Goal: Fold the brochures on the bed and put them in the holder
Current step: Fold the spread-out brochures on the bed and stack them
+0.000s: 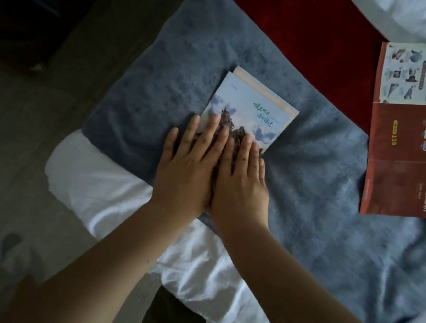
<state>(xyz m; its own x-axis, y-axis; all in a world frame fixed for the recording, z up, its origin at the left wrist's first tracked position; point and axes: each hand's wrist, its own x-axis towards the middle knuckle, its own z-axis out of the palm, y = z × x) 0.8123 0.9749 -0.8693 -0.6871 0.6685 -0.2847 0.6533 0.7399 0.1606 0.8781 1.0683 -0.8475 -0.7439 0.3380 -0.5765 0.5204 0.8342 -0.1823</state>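
Over on the left the floor [15, 171] lies dim and grey beside the bed; the white sheet [97, 190] hangs at the bed's corner, and a shaggy blue-grey blanket [163, 68] is spread over it, running off to the right.

The left hand [188, 164] lies flat, palm down, fingers spread and straight, gripping nothing; its fingertips press on the near-left part of the blue brochure [251, 111], its outer fingers reaching past the paper's edge onto the blanket. The right hand [241, 179] lies flat just beside it, the two touching along their inner edges; it too is open and holds nothing, simply pressing down on the brochure's near end.

That brochure sits folded in the middle of the blanket, turned at an angle; its cover shows sky, clouds, a dark figure and green handwriting; a cream-coloured layer peeks out along its far edge, so the edges do not quite line up.

Further right, well apart from the hands, a red-brown brochure [399, 150] lies opened out flat, its panels stacked top to bottom, resting partly on the blanket and partly on a dark red cloth [318, 42]; white bedding [422, 17] shows in the far right corner.
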